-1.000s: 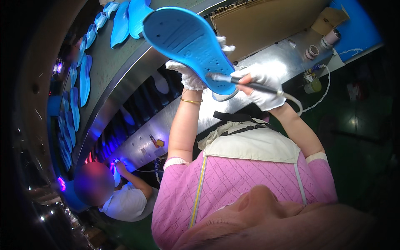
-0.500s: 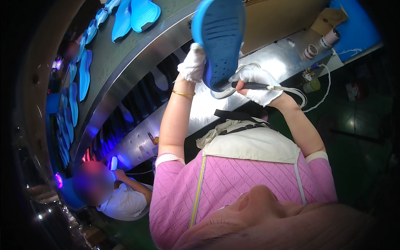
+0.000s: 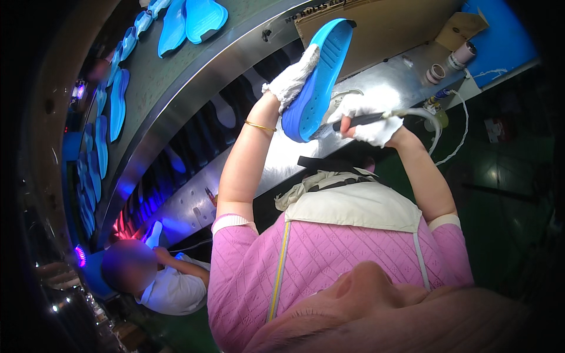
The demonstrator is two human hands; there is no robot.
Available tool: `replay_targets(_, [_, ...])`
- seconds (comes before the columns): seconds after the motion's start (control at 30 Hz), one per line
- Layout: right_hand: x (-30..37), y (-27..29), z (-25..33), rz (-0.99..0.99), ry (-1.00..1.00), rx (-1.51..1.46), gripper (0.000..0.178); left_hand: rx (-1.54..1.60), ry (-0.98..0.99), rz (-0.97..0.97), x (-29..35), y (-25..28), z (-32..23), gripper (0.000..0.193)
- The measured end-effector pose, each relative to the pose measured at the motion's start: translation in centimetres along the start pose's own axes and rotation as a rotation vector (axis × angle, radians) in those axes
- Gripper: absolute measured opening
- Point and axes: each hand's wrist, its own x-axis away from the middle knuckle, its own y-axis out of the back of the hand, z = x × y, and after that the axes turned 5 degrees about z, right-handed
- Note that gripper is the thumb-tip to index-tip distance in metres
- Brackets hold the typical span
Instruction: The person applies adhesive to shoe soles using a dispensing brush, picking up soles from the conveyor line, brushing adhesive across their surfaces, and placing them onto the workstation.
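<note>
My left hand, in a white glove, grips a blue shoe sole by its left side and keeps it raised and tilted over the metal bench. The sole has a ridged upper part and small holes near its lower end. My right hand, in a white glove with bare fingertips showing, is closed round a brush with a black handle. Its pale tip is at the sole's lower rim; whether it touches I cannot tell. A white hose runs from behind the brush.
At left a curved conveyor carries several blue soles. Dark slots with soles line the space under its edge. A cardboard box stands behind the metal bench, with tape rolls to the right. A co-worker sits lower left, holding a sole.
My left hand has turned the sole and brought it lower, so its ridged far end now shows whole. The brush has stayed by the lower end, its handle tilted slightly differently.
</note>
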Motion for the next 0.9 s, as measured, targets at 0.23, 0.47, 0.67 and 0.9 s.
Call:
replay_targets(0.23, [0.2, 2.1, 0.2, -0.006, -0.016, -0.003, 0.011, 0.009, 0.05, 0.071, 0.7, -0.2, -0.1, 0.08])
replay_targets(0.47, [0.1, 3.1, 0.5, -0.056, 0.012, 0.065, 0.013, 0.105, 0.001, 0.027, 1.6, -0.5, -0.3, 0.071])
replay_targets(0.67, [2.0, 4.3, 1.9, -0.211, -0.012, -0.165, 0.011, 0.68, -0.498, 0.207, 3.6, 0.8, -0.3, 0.088])
replay_targets(0.9, [2.6, 2.2, -0.3, -0.532, 0.035, -0.403, 0.02, 1.078, -0.112, 0.42, 3.1, 0.0, 6.1, 0.074])
